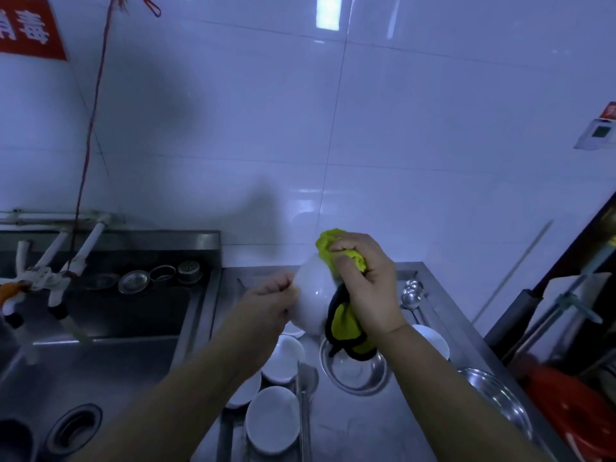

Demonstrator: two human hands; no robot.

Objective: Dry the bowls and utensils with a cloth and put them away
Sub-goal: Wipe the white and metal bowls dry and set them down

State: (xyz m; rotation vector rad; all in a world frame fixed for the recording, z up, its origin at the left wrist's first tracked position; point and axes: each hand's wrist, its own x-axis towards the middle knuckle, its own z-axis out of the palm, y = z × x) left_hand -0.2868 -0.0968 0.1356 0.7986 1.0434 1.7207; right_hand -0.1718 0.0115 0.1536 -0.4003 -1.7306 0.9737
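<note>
Left hand (266,303): I hold the white bowl (313,295) at its rim, fingers curled.
Right hand (370,281): my fingers clutch the yellow cloth (346,323) against the bowl.
Bowl: raised above the steel bench (383,425).

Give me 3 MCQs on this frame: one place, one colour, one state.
1. Where do the spoons lie?
A. in the sink
B. on the counter, right of the held bowl
C. inside the metal dish

2. What colour is the cloth?
A. red, white trim
B. blue
C. yellow, dark trim

3. What is the left hand doing?
A. gripping the white bowl
B. resting flat on the counter
C. turning a tap

Key: B, they lie beside the right hand on the steel top; C, yellow shows above and below that hand; A, its fingers curl on the bowl's edge.
</note>
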